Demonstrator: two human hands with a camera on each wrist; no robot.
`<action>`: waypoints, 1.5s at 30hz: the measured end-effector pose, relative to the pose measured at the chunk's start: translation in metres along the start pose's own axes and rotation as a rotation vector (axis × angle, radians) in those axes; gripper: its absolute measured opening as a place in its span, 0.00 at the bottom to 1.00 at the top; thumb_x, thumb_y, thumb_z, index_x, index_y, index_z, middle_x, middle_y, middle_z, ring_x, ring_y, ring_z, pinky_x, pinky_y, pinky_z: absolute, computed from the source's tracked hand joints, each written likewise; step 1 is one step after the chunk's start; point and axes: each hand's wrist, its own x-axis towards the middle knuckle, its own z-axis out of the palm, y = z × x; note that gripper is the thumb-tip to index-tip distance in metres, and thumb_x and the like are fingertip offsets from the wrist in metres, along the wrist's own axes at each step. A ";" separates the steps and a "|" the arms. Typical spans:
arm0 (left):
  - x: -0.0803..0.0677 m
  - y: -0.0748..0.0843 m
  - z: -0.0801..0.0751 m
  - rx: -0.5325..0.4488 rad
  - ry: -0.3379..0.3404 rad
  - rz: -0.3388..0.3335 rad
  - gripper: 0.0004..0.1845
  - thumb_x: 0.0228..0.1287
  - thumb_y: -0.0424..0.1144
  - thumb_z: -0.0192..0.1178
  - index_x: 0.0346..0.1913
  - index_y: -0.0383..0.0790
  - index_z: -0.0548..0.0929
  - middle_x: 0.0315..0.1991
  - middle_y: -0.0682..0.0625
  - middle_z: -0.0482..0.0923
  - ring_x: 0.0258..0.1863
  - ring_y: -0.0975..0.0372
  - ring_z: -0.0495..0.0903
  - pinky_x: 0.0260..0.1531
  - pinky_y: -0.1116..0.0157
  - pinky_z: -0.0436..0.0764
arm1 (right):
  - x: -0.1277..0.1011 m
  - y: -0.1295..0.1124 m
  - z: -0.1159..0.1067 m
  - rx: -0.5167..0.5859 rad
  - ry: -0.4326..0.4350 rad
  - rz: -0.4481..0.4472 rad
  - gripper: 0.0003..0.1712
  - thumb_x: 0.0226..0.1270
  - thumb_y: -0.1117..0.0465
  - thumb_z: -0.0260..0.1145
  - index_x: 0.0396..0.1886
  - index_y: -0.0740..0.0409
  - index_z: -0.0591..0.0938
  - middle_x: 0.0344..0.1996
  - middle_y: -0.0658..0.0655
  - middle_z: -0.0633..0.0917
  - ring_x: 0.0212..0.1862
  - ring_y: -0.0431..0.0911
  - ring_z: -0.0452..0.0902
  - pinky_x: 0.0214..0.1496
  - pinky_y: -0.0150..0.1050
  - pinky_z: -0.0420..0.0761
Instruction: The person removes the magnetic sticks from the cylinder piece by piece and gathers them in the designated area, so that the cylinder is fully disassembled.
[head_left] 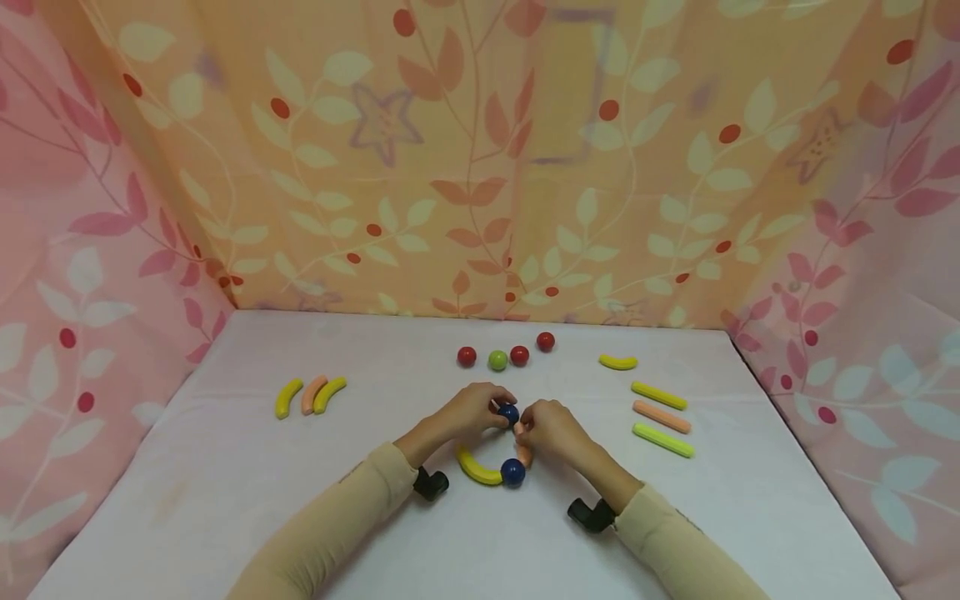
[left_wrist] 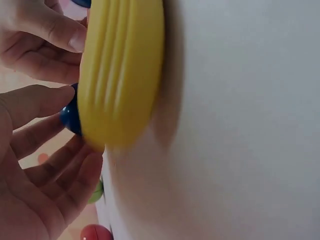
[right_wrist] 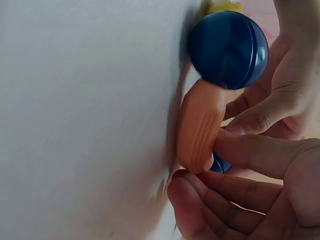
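Observation:
My left hand holds a blue ball between thumb and fingers, just beyond the yellow curved stick. With thumb and fingers, my right hand grips the far end of an orange curved stick. The near end of that stick meets a second blue ball, and the yellow stick touches this ball from the left. Together these pieces form most of a ring on the white table. In the right wrist view, the held ball is mostly hidden behind the orange stick and fingers.
Beyond the hands sit several red balls and a green ball. Curved sticks lie at left. At right are a short yellow curved stick and straight sticks. Patterned curtains enclose the white table.

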 end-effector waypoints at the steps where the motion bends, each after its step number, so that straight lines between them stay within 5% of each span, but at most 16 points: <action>1: -0.001 -0.001 0.000 -0.002 0.007 -0.005 0.18 0.60 0.36 0.68 0.54 0.42 0.83 0.44 0.49 0.83 0.42 0.61 0.79 0.48 0.63 0.80 | 0.001 -0.001 0.000 -0.003 0.000 -0.005 0.08 0.56 0.63 0.72 0.35 0.63 0.88 0.26 0.52 0.84 0.32 0.45 0.74 0.37 0.39 0.76; 10: -0.013 -0.001 0.004 -0.014 0.069 -0.121 0.17 0.59 0.40 0.69 0.50 0.40 0.83 0.42 0.48 0.83 0.42 0.60 0.79 0.47 0.60 0.80 | 0.007 -0.004 0.003 -0.011 -0.018 -0.070 0.10 0.62 0.61 0.70 0.39 0.62 0.88 0.20 0.49 0.79 0.28 0.42 0.72 0.34 0.34 0.71; 23: -0.022 -0.003 0.008 -0.007 0.134 -0.070 0.16 0.56 0.38 0.71 0.47 0.38 0.84 0.41 0.47 0.84 0.39 0.61 0.80 0.44 0.62 0.81 | 0.007 -0.003 0.010 -0.040 0.016 -0.157 0.10 0.64 0.61 0.68 0.38 0.63 0.88 0.29 0.54 0.86 0.31 0.43 0.74 0.42 0.43 0.80; 28: -0.025 -0.005 0.006 -0.011 0.151 -0.101 0.16 0.59 0.39 0.69 0.48 0.36 0.83 0.42 0.46 0.84 0.40 0.60 0.80 0.45 0.60 0.81 | 0.006 -0.004 0.011 -0.026 -0.005 -0.150 0.10 0.65 0.60 0.68 0.38 0.63 0.88 0.28 0.53 0.85 0.30 0.42 0.74 0.41 0.42 0.80; 38: -0.024 -0.033 -0.028 -0.103 0.309 -0.215 0.17 0.58 0.40 0.69 0.50 0.39 0.83 0.44 0.45 0.83 0.43 0.57 0.79 0.48 0.58 0.81 | 0.005 -0.003 0.013 -0.039 -0.020 -0.144 0.11 0.65 0.57 0.68 0.39 0.61 0.88 0.28 0.51 0.85 0.31 0.42 0.73 0.40 0.39 0.79; 45: -0.015 -0.055 -0.052 -0.112 0.386 -0.235 0.18 0.58 0.38 0.69 0.51 0.36 0.83 0.46 0.42 0.84 0.46 0.53 0.81 0.49 0.56 0.81 | 0.004 -0.003 0.012 -0.026 -0.019 -0.149 0.11 0.65 0.59 0.68 0.39 0.62 0.88 0.28 0.51 0.84 0.29 0.42 0.72 0.37 0.37 0.77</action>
